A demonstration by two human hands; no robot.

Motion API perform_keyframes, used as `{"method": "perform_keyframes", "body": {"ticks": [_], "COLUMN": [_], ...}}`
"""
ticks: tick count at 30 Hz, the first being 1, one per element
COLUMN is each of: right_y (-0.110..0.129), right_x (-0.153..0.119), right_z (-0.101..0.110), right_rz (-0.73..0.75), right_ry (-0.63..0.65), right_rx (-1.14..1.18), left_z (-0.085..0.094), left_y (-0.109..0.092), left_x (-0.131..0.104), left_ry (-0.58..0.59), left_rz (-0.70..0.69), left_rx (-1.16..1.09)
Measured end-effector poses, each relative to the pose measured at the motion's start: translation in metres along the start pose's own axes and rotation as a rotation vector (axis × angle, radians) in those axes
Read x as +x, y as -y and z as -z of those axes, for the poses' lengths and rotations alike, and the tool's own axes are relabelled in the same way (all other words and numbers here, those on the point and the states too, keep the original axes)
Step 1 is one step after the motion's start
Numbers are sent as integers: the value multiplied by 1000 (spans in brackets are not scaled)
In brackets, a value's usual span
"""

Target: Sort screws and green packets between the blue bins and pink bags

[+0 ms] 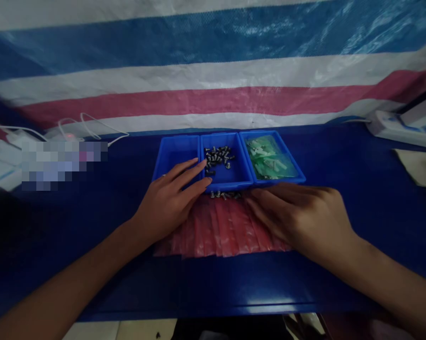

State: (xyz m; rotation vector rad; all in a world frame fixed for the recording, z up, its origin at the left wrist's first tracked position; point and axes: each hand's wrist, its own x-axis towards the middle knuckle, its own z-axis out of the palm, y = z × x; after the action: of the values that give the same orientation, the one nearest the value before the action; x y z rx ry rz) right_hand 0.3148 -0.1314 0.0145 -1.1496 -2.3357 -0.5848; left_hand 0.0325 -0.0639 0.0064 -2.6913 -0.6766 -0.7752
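Your left hand (166,200) lies open at the middle bin (230,183), your right hand (305,217) bent over the red bags (220,231), grip unclear; judged partway: some screws (217,194) by the bags' top edge, more loose screws (218,155) in that bin.

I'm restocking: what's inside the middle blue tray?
The middle tray holds small dark screw-like parts, mostly toward the back. The left fingers overlap its left side, hiding whatever lies beneath.

Both hands (170,200) (301,212) reach forward, palms down, right fingers seemingly curled.
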Motion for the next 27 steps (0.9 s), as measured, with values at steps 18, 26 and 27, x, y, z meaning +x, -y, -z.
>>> {"method": "perform_keyframes", "body": {"ticks": [18,26,27], "right_y": [9,11,10], "right_x": [-5,-3,-2], "right_z": [-16,-19,-19], "right_rz": [-53,-20,-7], "right_ry": [111,100,92], "right_rx": [109,222,236], "left_z": [-4,-3,-3], "left_y": [0,0,0], "left_x": [-2,0,0], "left_ry": [13,22,20], "left_rz": [39,52,50], "left_rx": [-58,-66,-64]}}
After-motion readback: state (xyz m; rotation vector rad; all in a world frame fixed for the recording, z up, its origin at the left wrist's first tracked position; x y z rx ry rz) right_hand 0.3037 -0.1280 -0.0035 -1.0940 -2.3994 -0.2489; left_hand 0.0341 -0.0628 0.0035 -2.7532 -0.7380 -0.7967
